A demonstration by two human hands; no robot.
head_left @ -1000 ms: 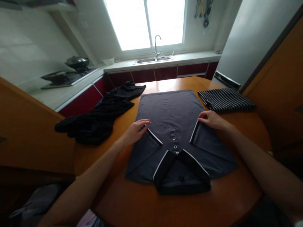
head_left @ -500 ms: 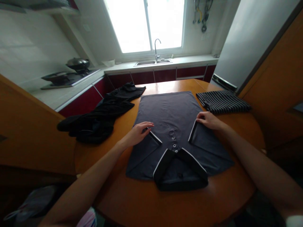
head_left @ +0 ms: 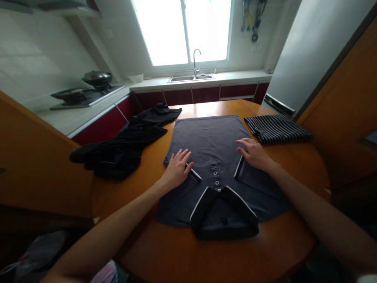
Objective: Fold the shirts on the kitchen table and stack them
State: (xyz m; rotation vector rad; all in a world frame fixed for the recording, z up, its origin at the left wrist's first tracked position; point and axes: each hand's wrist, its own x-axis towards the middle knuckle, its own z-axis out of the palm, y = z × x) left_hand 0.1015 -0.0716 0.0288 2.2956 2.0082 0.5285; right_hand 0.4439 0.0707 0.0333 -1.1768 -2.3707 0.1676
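- shirt (head_left: 206, 135) in slate grey is laid flat, front up, across the middle of an orange-brown wooden table (head_left: 218, 261), its straight hem toward the far side and its black collar (head_left: 224, 234) toward the near edge.
- the collar is edged in thin white along its two points and is stood open in a wide triangle, with grey cloth seen inside it.
- a short placket (head_left: 215, 168) is run down the middle, set with pale round buttons (head_left: 217, 182); slight puckers are shown around it.
- both sleeves are angled inward over the body; each is ended by a black cuff with a white edge, the left cuff (head_left: 195, 175) and the right cuff (head_left: 239, 167).
- a small dark patch (head_left: 224, 221) is seen inside the collar; whether any writing is borne on it cannot be told.
- the left hand (head_left: 177, 168) is held palm down over the left sleeve, fingers slightly spread, thumb held apart near the cuff.
- the right hand (head_left: 253, 154) is held over the far end of the right cuff, fingers loosely extended, thumb held apart; whether cloth is touched by the fingertips cannot be told.
- dark garments (head_left: 126, 143) are heaped at the left, and a striped black-and-white cloth (head_left: 279, 127) is laid at the far right.
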